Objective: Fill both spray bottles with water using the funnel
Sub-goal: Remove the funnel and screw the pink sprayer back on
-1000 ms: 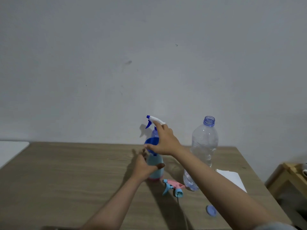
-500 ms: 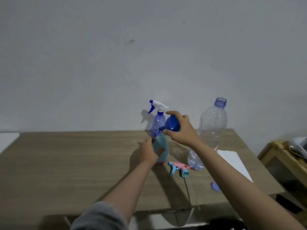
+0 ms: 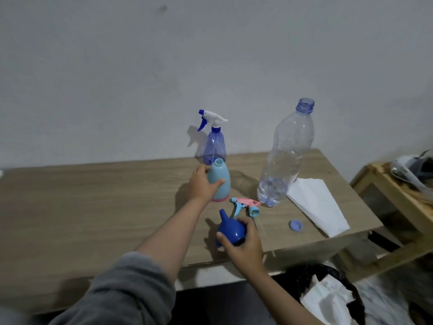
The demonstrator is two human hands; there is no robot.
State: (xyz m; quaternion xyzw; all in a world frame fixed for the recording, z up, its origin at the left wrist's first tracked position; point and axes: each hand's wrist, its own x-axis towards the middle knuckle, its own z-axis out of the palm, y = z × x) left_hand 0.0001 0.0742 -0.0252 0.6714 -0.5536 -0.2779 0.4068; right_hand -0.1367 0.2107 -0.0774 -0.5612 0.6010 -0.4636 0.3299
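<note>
My left hand [image 3: 202,184] grips the light blue spray bottle [image 3: 220,182], which stands upright and open-necked on the wooden table [image 3: 93,202]. My right hand [image 3: 244,245] holds the dark blue funnel [image 3: 230,228] upside down on the table near the front edge, spout pointing up. The bottle's pink and blue spray head [image 3: 246,205] lies on the table between them. Behind stands the purple spray bottle [image 3: 214,146] with its white trigger head on. A large clear water bottle [image 3: 284,158], uncapped, holds a little water at its bottom.
A blue cap [image 3: 295,225] and a white paper sheet [image 3: 316,205] lie at the table's right. A wooden shelf [image 3: 398,198] stands to the right. A black bin with white paper [image 3: 328,299] sits below the table's front edge.
My right hand has lifted the funnel off the light blue bottle and brought it down to the table's front, turned spout-up. The camera has tilted downward.
</note>
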